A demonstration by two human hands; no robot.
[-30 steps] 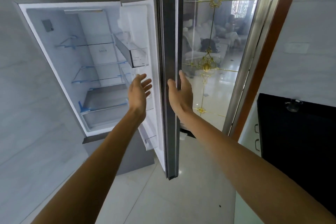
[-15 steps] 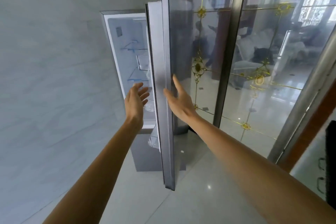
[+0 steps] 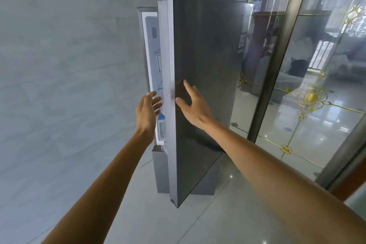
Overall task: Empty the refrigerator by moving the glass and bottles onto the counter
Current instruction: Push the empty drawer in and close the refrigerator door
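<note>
The tall, dark grey brushed-steel door (image 3: pixel 206 85) of the refrigerator (image 3: pixel 143 31) stands ajar, and everything here sits around it. Left of the door's long edge a narrow slice of the white interior shows, with the thin ends of clear glass shelves (image 3: pixel 158 53) and, lower down, a blue-trimmed translucent bin (image 3: pixel 161 119). Below the door's bottom corner is the refrigerator's grey lower compartment (image 3: pixel 160 172). From this angle I cannot tell where the glass and bottles are; the slice of interior is too thin to show anything on the shelves.

The person's right hand (image 3: pixel 193 103) is spread flat over the door's outer face, close to the long edge, with the fingers straight and apart and the thumb pointing towards that edge. It grips nothing. A dark shadow lies on the steel right under it, but I cannot tell whether the palm actually touches.

The left hand (image 3: pixel 147 112) hovers just left of the door's edge, in front of the gap, with its palm turned towards the door. Its fingers are loose and slightly bent, and it holds nothing.

Left of the door runs a pale grey marbled wall (image 3: pixel 69 65). Right of the door stand tall glass panels (image 3: pixel 324 136) in dark metal frames, set with gold scrollwork ornaments (image 3: pixel 310 98). Under the door spreads a glossy pale tiled floor (image 3: pixel 217 216).
</note>
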